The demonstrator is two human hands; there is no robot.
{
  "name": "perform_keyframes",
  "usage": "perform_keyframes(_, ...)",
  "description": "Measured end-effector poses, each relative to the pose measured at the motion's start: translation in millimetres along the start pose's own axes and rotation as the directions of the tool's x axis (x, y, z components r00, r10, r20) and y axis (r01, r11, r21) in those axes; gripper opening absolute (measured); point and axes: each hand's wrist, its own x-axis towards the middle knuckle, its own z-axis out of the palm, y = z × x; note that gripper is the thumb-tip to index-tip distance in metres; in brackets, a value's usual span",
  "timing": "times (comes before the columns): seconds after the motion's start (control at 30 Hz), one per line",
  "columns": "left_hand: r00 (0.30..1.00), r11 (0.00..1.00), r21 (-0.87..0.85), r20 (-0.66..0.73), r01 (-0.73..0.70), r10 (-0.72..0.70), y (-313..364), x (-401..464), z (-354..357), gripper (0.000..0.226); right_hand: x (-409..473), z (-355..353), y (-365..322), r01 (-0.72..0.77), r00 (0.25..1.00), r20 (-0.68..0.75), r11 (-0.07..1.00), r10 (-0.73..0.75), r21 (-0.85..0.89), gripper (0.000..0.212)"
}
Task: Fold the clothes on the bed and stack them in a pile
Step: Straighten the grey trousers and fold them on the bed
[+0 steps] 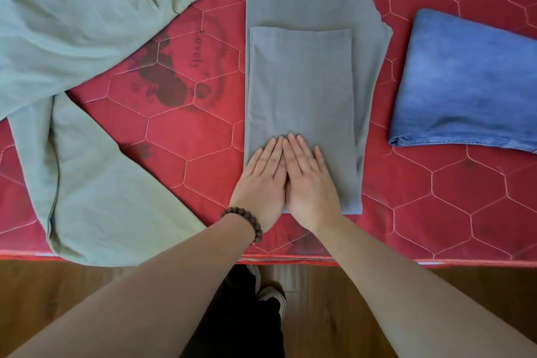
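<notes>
Both forearms reached from the near edge over the bed (436, 212), a red quilted mattress with hexagon stitching. On the left wrist sat a brown bead bracelet (244, 219). Left hand (261, 186) and right hand (309, 183) lay flat, side by side and touching, fingers (299, 148) straight and grasping nothing, pressing down on the near end of the grey trousers (302, 81).

These trousers lay in the middle of the bed as a long strip running from near to far. One end was folded back over the rest, giving a smooth upper layer with a straight far edge. A narrow band of the lower layer showed along its right side.

Right of them, apart, rested folded blue jeans (467, 81), seam toward the near side. Left of them, well apart, pale green trousers (72, 67) sprawled unfolded, one leg hanging over the near edge of the bed. Below lay a wooden floor (465, 285), with dark trouser legs and a shoe (274, 296) in view.
</notes>
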Motion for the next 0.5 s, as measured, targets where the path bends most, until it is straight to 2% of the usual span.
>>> perform_keyframes(0.07,1.0,0.995,0.1,0.002,0.023,-0.024,-4.9,0.1,4.8,0.063,-0.5,5.9,18.8,0.018,1.0,-0.011,0.994,-0.019,-0.104,0.06)
perform_keyframes(0.2,0.997,0.994,0.074,-0.036,0.075,-0.072,-10.9,-0.4,6.0,0.077,1.4,2.7,52.2,0.01,0.999,-0.046,0.985,-0.018,-0.172,0.059)
perform_keyframes(0.27,0.991,0.989,0.074,-0.031,0.131,-0.129,-11.1,0.2,3.8,0.082,3.7,-0.3,60.7,-0.111,0.991,-0.094,0.978,0.095,-0.177,0.059)
perform_keyframes(0.4,0.968,0.966,0.07,-0.049,0.25,-0.247,-12.0,18.8,-8.1,0.085,17.4,-11.8,64.6,-0.354,0.927,-0.188,0.924,0.326,-0.143,0.063)
perform_keyframes(0.43,0.966,0.963,0.086,-0.054,0.257,-0.253,-13.8,30.0,-12.5,0.084,25.5,-15.5,62.4,-0.358,0.922,-0.209,0.924,0.327,-0.132,0.064)
perform_keyframes(0.5,0.971,0.966,0.11,-0.067,0.235,-0.229,-19.4,59.5,-20.8,0.079,47.8,-20.7,53.3,-0.246,0.95,-0.226,0.962,0.216,-0.117,0.06)
